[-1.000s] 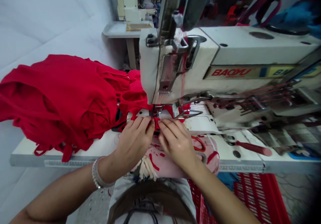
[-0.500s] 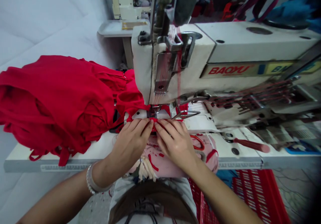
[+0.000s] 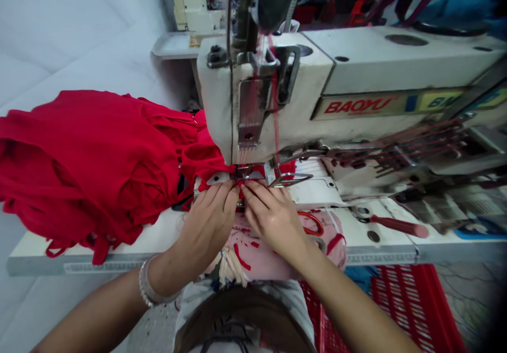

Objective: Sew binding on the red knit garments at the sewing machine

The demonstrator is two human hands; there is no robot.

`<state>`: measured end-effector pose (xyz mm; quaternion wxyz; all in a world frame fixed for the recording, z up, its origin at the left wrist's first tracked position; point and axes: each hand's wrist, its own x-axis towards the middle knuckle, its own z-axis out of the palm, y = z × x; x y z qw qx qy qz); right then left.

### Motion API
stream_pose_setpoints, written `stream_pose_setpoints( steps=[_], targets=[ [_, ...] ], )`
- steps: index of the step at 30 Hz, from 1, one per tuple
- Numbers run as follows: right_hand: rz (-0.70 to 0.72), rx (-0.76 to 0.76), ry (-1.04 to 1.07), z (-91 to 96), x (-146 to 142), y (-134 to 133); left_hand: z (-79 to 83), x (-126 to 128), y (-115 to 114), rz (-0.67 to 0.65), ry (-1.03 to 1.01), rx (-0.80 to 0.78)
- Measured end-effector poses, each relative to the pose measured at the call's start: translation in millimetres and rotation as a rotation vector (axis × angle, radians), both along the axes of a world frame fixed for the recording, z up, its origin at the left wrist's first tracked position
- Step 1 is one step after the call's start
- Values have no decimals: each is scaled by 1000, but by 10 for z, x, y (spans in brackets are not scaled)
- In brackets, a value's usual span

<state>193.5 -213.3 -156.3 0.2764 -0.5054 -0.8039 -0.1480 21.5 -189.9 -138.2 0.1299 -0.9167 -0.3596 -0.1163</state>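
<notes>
Red piece: the bit of red cloth (image 3: 241,184) lies at the front of the presser foot (image 3: 242,172), near the front edge of the tabletop (image 3: 158,235); whether it joins the heap cannot be told.
Left hand: the left hand (image 3: 209,213) has its fingers close together and bent, fingertips pressing and apparently pinching the cloth just left of the foot; the underside is hidden.
Right hand: the right hand (image 3: 273,216) mirrors it, fingers nearly closed on the cloth just right of the foot, tips near the other hand's.
Sewing machine: red threads (image 3: 276,110) run down the head of the white sewing machine (image 3: 380,68) toward the needle area.
Stitching: judged part-way; more red cloth shows behind the foot, while the part under the fingers seems yet to be sewn. Finished stitches are too small to see.
Red heap: a large heap (image 3: 99,158) covers the tabletop's left end; sewn or unsewn, cannot tell.
Front edge: pink cloth (image 3: 273,266) with red scraps hangs over it.
</notes>
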Motion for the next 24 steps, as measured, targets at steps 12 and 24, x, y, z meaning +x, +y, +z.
stream_pose_setpoints(
  steps=[12,24],
  targets=[
    [25,-70,199,-50,19,60,-22,-14,48,-81,-91,-19],
    [69,-133,214,-52,91,100,-31,-97,227,-148,-201,-37]
  ],
)
